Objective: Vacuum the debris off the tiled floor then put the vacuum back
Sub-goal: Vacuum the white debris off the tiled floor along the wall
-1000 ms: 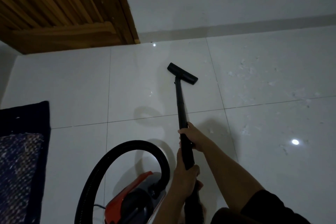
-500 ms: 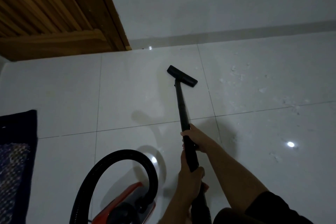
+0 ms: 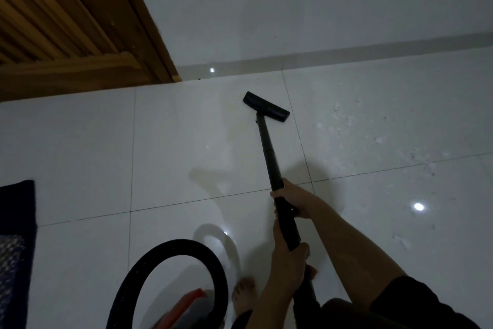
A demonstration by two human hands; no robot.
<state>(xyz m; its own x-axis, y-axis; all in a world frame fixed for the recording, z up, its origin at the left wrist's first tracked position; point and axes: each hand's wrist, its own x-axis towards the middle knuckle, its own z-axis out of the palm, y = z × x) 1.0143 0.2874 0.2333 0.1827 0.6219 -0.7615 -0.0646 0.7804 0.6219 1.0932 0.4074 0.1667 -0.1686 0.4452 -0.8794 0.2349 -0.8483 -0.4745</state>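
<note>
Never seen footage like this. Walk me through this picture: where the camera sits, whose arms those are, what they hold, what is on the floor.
There is no machine here: the camera is worn on a person's head and looks forward and down, so the two arms reaching in from the bottom are that person's own. Both hands grip a black vacuum wand: the right hand further along it, the left hand nearer the body. The wand ends in a flat floor head resting on the white tiled floor. The looped black hose leads down to the red vacuum body at the bottom edge. Pale debris lies scattered on the tiles to the right of the head. A dark rug sits at the left edge and a wooden door at top left.
</note>
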